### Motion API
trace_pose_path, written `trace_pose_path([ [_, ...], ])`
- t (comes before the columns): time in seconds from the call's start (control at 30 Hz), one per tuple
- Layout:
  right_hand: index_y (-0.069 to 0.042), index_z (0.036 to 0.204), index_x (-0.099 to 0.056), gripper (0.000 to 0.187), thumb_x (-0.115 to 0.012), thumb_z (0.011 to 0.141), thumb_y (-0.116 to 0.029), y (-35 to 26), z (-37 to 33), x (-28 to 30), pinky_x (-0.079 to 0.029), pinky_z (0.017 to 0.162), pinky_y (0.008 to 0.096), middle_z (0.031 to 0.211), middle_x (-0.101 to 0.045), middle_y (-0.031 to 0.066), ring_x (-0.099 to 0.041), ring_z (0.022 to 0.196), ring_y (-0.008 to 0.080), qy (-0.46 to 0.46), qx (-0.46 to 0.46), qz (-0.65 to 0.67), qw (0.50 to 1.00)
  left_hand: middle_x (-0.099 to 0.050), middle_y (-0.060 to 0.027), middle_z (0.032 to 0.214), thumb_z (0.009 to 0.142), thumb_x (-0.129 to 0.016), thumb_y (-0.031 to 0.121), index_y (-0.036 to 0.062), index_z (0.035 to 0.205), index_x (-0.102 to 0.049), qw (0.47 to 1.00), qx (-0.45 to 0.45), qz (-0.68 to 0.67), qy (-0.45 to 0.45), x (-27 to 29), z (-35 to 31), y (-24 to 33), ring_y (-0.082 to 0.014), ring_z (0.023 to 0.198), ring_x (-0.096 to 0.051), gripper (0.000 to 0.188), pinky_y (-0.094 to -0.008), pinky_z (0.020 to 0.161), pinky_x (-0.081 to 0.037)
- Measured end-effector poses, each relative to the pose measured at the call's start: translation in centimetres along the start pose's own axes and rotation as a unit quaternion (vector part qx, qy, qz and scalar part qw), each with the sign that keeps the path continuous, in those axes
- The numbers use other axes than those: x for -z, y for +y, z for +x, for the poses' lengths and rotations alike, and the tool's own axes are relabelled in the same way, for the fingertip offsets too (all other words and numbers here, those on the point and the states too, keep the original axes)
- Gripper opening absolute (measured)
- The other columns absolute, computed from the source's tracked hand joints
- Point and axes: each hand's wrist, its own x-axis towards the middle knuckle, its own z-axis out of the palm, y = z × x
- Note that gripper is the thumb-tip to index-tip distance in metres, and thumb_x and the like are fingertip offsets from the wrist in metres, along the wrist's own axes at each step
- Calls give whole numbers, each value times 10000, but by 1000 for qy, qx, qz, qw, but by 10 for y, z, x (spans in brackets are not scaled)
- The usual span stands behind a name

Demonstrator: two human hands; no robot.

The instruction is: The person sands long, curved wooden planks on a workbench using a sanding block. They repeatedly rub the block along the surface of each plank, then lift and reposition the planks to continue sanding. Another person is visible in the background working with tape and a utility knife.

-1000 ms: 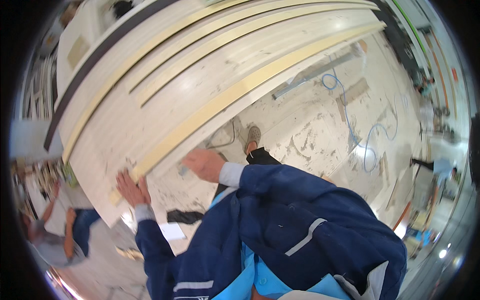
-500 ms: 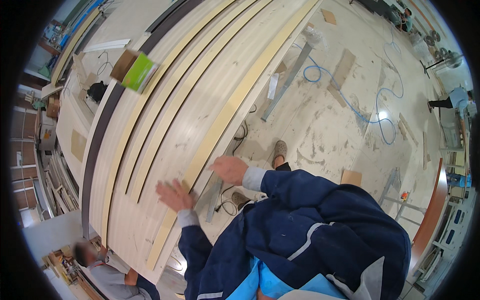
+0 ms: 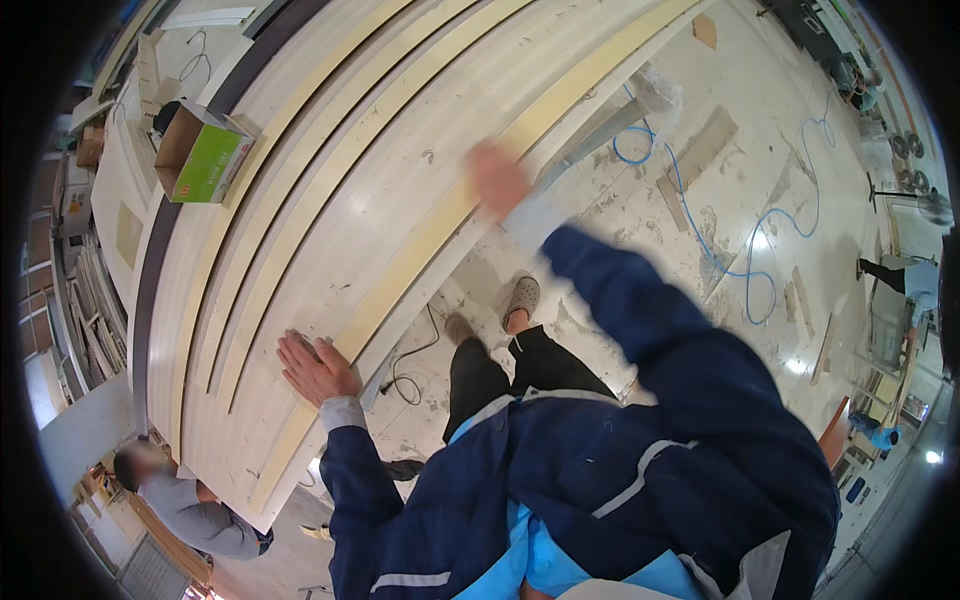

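Note:
A long pale yellow strip runs along the near edge of a light wood-grain board. My left hand lies over this strip toward its lower end, fingers stretched out and apart. Farther up the same strip is my right hand, smeared by motion; its fingers cannot be made out, nor whether it touches the strip. Several more narrow yellow strips lie on the board beyond, roughly parallel to the first.
An open green and brown cardboard box sits at the board's far side by a dark strip. A co-worker in grey is at the lower-left end. Blue hose and a black cable lie on the floor.
My right hand has moved up and away along the near strip. My left hand has shifted slightly left and steadied, still spread. The view has turned and moved, too.

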Motion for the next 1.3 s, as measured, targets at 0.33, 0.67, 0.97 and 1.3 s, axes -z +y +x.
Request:
trace_pose_path([
  [0.33, -75, 1096, -632, 256, -511, 870, -83, 122, 8, -1, -495, 866, 431, 1010, -612, 160, -602, 982, 334, 89, -53, 139, 985, -377, -199, 1500, 953, -435, 340, 31, 1465, -343, 999, -10, -4, 51, -13, 1, -20, -351, 1406, -324, 605, -505, 1159, -186],
  [0.67, -43, 1084, -619, 253, -488, 884, -126, 40, -32, 25, -507, 860, 408, 1024, -642, 167, -620, 991, 316, -206, 104, 244, 942, -386, -210, 1489, 963, -445, 301, 9, 1444, -380, 997, -40, 20, 59, -17, 6, -20, -365, 1393, -336, 566, -481, 1148, -224],
  [0.97, -87, 1142, -642, 289, -512, 887, -125, 395, 70, 75, -492, 785, 464, 922, -613, 173, -596, 887, 357, 104, -176, -43, 978, -270, -129, 1574, 985, -373, 402, 119, 1508, -316, 993, 90, 83, 1, -23, 8, -18, -292, 1458, -237, 598, -523, 1164, -140],
  [1.3, -29, 1098, -619, 312, -537, 802, -83, 175, -28, 43, -499, 865, 408, 1006, -642, 153, -615, 968, 331, -153, 182, 290, 927, -270, -237, 1541, 968, -300, 639, 42, 1502, -281, 933, 267, 233, -68, -48, 2, -27, -378, 1430, -250, 800, -501, 1156, -198],
])
